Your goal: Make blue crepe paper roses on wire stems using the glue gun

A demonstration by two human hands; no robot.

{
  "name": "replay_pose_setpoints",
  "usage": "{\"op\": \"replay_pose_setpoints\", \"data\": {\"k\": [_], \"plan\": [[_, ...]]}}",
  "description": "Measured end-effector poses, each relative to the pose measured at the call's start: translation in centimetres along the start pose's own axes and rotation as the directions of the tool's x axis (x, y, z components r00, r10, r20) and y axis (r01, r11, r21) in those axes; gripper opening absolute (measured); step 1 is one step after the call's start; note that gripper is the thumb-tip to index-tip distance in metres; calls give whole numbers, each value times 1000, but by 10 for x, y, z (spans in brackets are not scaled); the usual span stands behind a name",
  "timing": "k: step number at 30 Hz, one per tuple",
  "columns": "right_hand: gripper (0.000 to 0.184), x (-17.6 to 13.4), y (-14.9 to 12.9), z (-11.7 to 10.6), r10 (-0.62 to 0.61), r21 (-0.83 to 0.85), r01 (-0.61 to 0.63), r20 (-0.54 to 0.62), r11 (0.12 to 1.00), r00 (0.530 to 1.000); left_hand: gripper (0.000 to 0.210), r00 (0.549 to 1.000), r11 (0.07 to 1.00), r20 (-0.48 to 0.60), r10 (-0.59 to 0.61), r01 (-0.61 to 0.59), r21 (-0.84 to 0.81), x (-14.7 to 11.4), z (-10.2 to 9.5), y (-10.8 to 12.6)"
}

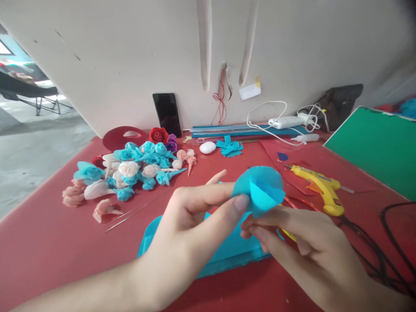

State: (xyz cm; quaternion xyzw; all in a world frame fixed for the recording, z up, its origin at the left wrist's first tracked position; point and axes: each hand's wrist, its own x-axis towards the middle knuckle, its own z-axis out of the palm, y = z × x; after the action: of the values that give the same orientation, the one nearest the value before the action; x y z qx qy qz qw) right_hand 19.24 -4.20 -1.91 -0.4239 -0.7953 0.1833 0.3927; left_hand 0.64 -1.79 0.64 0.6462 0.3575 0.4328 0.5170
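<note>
Both hands pinch one blue felt cone above the table — the left hand with thumb and fingers on its rim, the right hand closed at its lower tip. It is bright turquoise, rolled open-mouthed. Beneath lies blue felt sheet; farther left, a heap of felt roses — rightward, a yellow glue gun.
</note>
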Motion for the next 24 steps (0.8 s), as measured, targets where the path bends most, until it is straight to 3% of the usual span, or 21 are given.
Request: {"op": "replay_pose_setpoints", "data": {"k": [10,17,21,24], "plan": [[20,-5,4,-2,37,46,-41,86,998,996,20,999,1000,52,10,-9,-18,-1,0,-3],[14,6,-7,0,-12,-18,11,-55,1000,998,20,995,998,74,66,-65,-11,-1,4,0],[15,12,-15,1,-3,12,4,-83,1000,997,10,999,1000,41,11,-10,-24,-3,5,1],[11,11,-14,0,22,37,-19,-80,999,997,15,999,989,44,-30,36,-146,0,6,2]]}}
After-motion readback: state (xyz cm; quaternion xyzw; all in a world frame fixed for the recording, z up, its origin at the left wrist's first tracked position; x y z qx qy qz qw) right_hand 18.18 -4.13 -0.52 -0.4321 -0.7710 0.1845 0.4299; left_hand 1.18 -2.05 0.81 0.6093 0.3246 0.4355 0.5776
